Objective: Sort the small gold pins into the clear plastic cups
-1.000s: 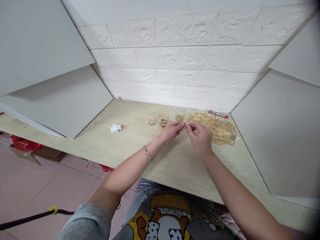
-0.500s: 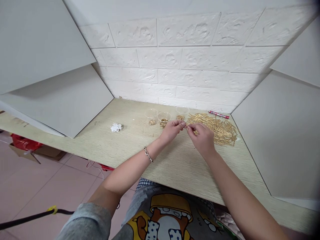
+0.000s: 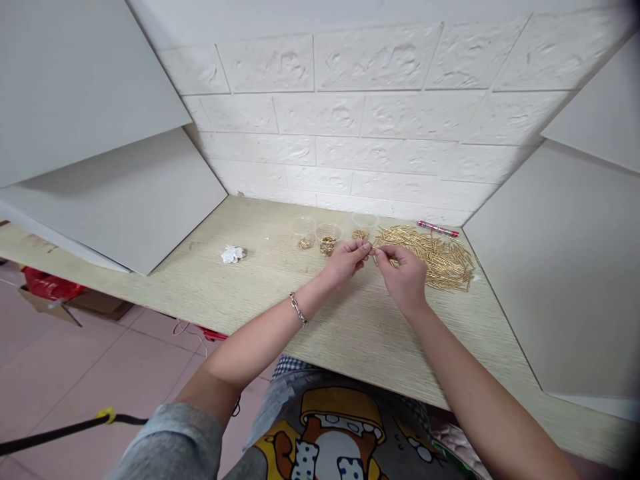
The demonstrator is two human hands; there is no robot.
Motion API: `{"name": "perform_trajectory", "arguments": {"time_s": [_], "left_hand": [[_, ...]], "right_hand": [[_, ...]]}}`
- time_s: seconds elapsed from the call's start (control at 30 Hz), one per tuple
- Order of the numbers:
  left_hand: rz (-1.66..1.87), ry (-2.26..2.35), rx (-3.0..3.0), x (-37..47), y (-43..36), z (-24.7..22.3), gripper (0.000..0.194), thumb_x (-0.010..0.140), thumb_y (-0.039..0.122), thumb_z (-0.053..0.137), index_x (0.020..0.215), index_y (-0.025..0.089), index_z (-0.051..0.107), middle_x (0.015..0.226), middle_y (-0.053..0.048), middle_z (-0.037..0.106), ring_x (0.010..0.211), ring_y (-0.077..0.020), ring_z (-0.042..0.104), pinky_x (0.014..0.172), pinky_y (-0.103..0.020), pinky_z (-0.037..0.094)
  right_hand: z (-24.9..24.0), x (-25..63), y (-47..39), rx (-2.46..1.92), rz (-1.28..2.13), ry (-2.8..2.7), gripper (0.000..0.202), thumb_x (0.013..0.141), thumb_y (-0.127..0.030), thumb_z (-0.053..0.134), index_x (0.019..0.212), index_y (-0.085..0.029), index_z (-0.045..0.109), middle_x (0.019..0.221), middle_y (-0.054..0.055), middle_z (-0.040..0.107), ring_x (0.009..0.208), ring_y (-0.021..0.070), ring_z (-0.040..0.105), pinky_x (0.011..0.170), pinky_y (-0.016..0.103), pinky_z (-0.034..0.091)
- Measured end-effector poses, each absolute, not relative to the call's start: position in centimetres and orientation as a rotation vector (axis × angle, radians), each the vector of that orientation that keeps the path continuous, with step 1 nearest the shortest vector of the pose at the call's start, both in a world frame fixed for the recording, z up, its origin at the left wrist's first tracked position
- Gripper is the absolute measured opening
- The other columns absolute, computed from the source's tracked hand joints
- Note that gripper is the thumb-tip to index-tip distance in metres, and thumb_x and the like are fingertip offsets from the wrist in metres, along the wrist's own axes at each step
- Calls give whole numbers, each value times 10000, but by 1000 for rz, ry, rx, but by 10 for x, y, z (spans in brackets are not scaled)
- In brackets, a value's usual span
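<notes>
White brick wall behind, pale wood tabletop (image 3: 260,280) w/ bare room left of the hands. Barely any change vs earlier: left hand (image 3: 345,261) and right hand (image 3: 404,275) stay fingertip to fingertip, pinching a thin gold pin (image 3: 376,251). Gold pin pile (image 3: 435,253) just right; three cups (image 3: 327,235) just beyond.
</notes>
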State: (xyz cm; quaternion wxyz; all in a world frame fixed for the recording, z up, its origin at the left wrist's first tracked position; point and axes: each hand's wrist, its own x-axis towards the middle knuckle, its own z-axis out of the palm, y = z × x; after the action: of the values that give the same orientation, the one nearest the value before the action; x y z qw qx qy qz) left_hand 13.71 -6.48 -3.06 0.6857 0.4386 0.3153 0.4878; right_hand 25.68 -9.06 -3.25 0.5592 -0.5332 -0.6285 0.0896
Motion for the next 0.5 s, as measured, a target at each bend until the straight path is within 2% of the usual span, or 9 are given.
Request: {"name": "perform_trajectory", "arguments": {"time_s": [0.17,0.33,0.5], "left_hand": [[1118,741,1024,138,-64,-34,314,636,419,652,663,126,543,581,32,464,522,-38,353,498,-188,260],[1132,892,1227,136,-60,-34,286,678,405,600,668,121,574,574,25,488,530,-53,367,513,-206,278],[1131,883,1261,135,-60,-33,267,671,383,605,693,118,584,610,14,519,564,-62,403,527,-209,291]], "right_hand": [[-34,258,-90,-1242,54,-1554,123,749,-253,544,708,-179,633,657,17,642,586,144,576,582,280,459],[-34,260,-90,-1176,-147,-1690,125,773,-212,515,705,-167,609,669,34,634,605,147,565,579,275,446],[-33,264,-89,-1169,-162,-1730,116,781,-212,510,724,-175,605,692,33,635,629,148,570,597,277,447]]}}
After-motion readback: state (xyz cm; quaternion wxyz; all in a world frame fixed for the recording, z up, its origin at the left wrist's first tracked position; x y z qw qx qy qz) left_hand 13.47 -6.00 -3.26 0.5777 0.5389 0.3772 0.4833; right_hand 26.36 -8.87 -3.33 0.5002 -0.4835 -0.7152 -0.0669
